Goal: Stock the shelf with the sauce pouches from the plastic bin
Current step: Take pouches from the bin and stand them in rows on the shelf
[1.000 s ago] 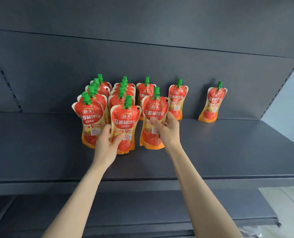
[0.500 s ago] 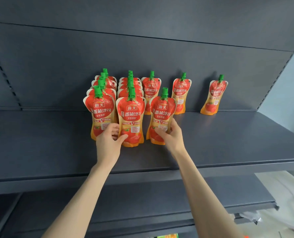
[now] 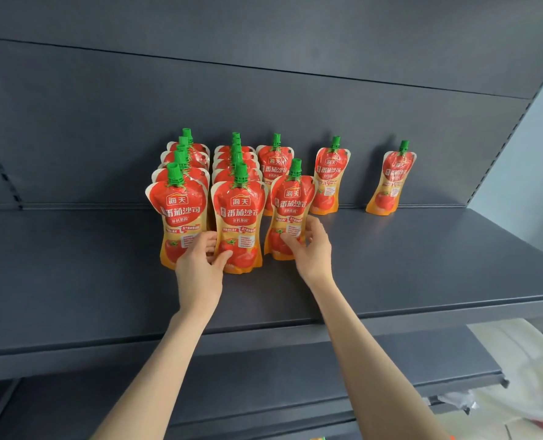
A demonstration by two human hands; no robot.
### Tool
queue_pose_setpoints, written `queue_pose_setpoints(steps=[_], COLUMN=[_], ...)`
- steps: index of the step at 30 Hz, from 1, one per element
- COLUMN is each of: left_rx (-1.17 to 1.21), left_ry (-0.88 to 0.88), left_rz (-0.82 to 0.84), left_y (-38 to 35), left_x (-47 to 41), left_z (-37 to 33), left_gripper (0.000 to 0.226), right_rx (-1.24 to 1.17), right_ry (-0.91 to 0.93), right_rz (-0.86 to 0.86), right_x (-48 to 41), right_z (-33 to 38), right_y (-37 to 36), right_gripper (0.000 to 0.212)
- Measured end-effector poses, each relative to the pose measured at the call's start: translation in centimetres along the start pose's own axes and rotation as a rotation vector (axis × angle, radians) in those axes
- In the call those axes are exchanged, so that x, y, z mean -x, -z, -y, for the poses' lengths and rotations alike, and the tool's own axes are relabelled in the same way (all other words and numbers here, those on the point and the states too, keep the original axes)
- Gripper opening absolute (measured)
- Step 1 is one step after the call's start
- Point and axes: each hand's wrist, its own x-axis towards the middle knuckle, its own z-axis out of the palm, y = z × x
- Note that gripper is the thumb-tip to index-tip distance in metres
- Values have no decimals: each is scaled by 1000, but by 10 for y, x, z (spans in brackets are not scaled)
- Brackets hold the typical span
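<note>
**Both hands on the front row of pouches**

The sauce pouches (image 3: 273,168) stand clustered on the dark grey shelf (image 3: 422,265), red and orange with green caps, in rows running back toward the back panel (image 3: 105,128). Three make up the front row. The middle front pouch (image 3: 238,214) stands upright. The left hand (image 3: 197,268) grasps its lower left edge, thumb on the printed face and fingers (image 3: 208,241) curled into the gap beside the left front pouch (image 3: 179,214). The right front pouch (image 3: 290,204) tilts a little to the right. The right hand (image 3: 311,249) grasps its lower half, thumb across the front and the other fingers curled round its right edge.

Further right, a single pouch (image 3: 330,176) stands by the back panel. Well apart from it, the last pouch (image 3: 390,182) leans against that panel. A lower shelf (image 3: 263,376) runs beneath. At the bottom right lies a pale shape (image 3: 517,360), too blurred to identify.
</note>
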Motion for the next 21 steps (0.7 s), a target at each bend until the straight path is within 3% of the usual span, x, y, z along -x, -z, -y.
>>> queue_pose_setpoints(steps=[9,21], left_rx=[-32,-87], left_ry=[5,-7], left_rz=[-11,-21], left_y=[-1,-6], left_x=[0,1], left_z=[2,3], left_gripper=[34,34], right_rx=[81,80], right_ry=[-44,-61], right_rz=[-43,54], right_x=[-39,-89], right_z=[0,-9], right_y=[-19,-40], right_gripper=[44,44])
